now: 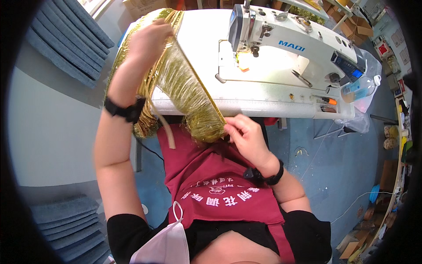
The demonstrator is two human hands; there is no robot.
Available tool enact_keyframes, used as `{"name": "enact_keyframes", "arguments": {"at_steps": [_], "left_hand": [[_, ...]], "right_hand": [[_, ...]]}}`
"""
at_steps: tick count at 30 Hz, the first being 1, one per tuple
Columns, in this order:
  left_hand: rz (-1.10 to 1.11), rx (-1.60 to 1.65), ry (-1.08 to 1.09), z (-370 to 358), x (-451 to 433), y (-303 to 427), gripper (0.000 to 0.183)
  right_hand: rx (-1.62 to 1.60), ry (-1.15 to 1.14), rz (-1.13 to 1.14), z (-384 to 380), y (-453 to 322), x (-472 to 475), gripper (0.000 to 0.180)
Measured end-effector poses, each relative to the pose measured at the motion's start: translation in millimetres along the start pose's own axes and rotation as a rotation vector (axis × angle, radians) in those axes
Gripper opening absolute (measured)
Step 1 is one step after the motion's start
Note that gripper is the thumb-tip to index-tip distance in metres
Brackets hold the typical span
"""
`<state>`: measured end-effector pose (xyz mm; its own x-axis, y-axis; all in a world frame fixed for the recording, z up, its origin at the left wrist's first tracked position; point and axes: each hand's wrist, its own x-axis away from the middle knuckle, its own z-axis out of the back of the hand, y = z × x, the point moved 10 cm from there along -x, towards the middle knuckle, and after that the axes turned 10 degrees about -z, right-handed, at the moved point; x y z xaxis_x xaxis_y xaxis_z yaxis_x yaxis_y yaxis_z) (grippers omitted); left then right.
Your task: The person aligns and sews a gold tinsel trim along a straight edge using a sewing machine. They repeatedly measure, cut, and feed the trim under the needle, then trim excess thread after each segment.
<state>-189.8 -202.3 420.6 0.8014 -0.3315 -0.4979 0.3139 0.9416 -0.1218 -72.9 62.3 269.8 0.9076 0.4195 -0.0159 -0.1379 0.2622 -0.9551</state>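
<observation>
A strip of gold metallic fringe (pixel 184 82) with a braided top edge stretches slantwise between my two hands. My left hand (pixel 148 43), slightly blurred, grips its upper end over the pile of gold fringe (pixel 132 28) at the table's left. Lower right, my right hand (pixel 247 138) pinches the other end of the edge between thumb and fingers, just off the table's front. The fringe threads hang toward my lap, bunched at the lower end. A narrow beige tape (pixel 167 133) dangles from the pile.
A MAQI sewing machine (pixel 290 43) stands on the white table (pixel 194 29). Thread snips (pixel 301 78) lie under its arm, with an orange-capped tool (pixel 329 101) in a tray. A plastic bottle (pixel 361 88) stands at the right end. Blue curtains (pixel 71 43) hang left.
</observation>
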Motion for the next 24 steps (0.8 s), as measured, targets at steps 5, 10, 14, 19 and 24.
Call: {"name": "enact_keyframes", "arguments": {"at_steps": [5,10,14,19,24], "left_hand": [[-0.080,0.264,-0.582,-180,-44,77,0.015],[-0.257,0.495,-0.574,-225,-46,118,0.017],[-0.301,0.591,-0.594,-231,-48,119,0.016],[-0.362,0.640,-0.574,-230,-52,124,0.015],[-0.416,0.606,-0.606,-231,-52,124,0.013]], "right_hand": [[-0.249,-0.125,-0.443,-16,97,31,0.018],[0.037,-0.136,-0.272,1,119,31,0.020],[0.309,0.079,0.052,42,75,3,0.019],[0.444,0.069,0.268,71,33,-79,0.027],[0.592,-0.009,0.349,40,25,-133,0.033]]}}
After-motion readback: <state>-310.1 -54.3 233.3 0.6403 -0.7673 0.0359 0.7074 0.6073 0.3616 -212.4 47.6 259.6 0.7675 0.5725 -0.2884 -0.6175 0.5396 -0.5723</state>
